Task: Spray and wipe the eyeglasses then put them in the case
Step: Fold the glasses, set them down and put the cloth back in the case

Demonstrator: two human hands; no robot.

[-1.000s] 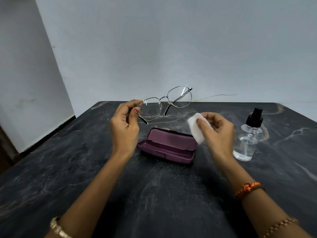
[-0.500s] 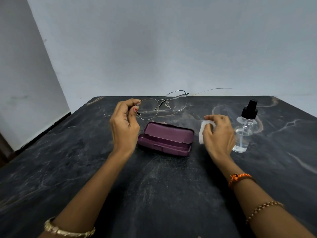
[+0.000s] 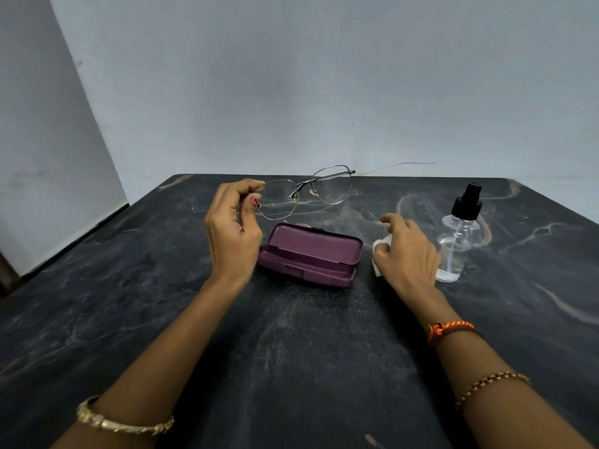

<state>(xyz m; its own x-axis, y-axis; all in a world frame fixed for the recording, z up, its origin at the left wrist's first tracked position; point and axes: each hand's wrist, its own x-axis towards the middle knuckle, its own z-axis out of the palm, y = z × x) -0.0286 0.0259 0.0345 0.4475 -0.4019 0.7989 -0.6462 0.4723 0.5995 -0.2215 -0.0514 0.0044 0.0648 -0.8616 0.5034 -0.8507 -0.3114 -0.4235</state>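
A dark marbled bench (image 3: 136, 319) fills the lower view, with a pale wall (image 3: 291, 76) behind it. At the centre lies the purple case (image 3: 309, 256), lid open and tipped back toward twelve o'clock. The left hand (image 3: 231, 233), at nine o'clock from the case, has its grip curled tight, thumb and fingers pinching the left end of the eyeglasses (image 3: 306, 191). The glasses reach out from that grip toward two o'clock, held above the bench beyond the case, one thin temple arm trailing toward the far edge. The right hand (image 3: 406, 254), at three o'clock from the case, has its grip closed round a white wipe (image 3: 378, 256), forefinger lifted; it seems to rest on the bench. Just beside it at three o'clock stands the clear spray bottle (image 3: 455, 241) with a black nozzle.
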